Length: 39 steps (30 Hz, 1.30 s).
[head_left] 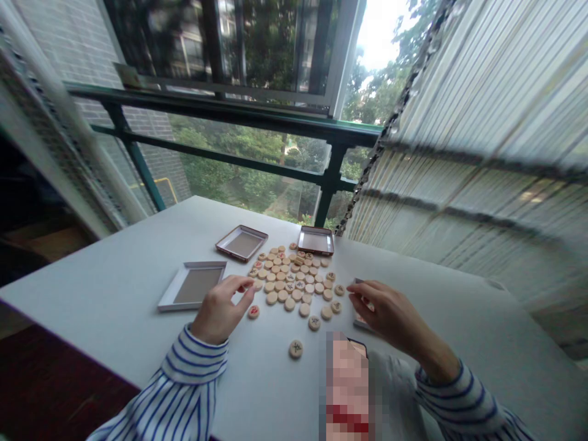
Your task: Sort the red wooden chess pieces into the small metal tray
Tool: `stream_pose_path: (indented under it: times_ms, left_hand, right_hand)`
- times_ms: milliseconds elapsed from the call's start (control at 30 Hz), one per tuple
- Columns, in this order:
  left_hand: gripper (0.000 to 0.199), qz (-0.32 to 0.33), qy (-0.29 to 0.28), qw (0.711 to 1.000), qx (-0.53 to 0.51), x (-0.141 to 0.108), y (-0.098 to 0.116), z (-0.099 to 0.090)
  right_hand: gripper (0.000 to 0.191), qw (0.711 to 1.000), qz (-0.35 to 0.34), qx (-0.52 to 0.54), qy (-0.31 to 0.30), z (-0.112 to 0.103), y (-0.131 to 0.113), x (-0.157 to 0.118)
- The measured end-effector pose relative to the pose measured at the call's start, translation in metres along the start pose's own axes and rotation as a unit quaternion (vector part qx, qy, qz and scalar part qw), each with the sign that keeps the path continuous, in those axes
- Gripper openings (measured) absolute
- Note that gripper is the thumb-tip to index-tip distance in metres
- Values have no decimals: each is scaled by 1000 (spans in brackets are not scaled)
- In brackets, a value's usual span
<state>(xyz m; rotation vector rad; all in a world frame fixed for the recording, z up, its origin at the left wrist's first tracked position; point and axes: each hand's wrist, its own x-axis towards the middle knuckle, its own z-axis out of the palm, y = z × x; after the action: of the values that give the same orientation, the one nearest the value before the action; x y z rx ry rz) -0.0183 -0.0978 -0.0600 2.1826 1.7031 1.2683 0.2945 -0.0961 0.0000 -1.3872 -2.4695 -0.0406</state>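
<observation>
My left hand (219,309), in a blue-and-white striped sleeve, has thumb and forefinger closed on the edge of a wooden Chinese chess piece (258,285) at the left side of a spread of such pieces. Many discs lie blank side up; others show red or black characters. My right hand (390,315) hovers at the right edge of the spread, fingers curved and slightly apart, nothing visible between them. A piece with a dark character (339,290) lies just beyond its fingertips. Underneath that hand, a shallow box (359,320) is partly hidden.
A white-rimmed tray (169,296) stands left, with two brown-edged trays (241,241) (316,240) at the back of the white table (114,269). Nearer me lie a red-marked piece (253,312) and a dark-marked piece (296,349). A blurred-out patch (348,386) covers the front right.
</observation>
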Motion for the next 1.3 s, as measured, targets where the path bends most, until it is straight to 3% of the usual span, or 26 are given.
stream_pose_path:
  times_ms: [100,300,667,1067,1300]
  left_hand:
    - [17,53,11,998,16,-12,-10,6]
    - [17,93,25,992,78,-35,-25,22]
    - [27,8,3,992,129,-49,-28,32]
    - [24,2,-16,991,133,-44,-31,38]
    - [20,46,8,992,113,-39,-28,36]
  right_hand:
    - [22,999,-36,-7,-15,4,-18,10]
    - [22,994,-86,-9,-73,14,-47,29]
    - [22,976,-141,-52,-157,43,-84,51]
    - [23,971,-154,-53,-173,51,-91,54]
    - [24,974,-147,-42,-166,43,-86,48]
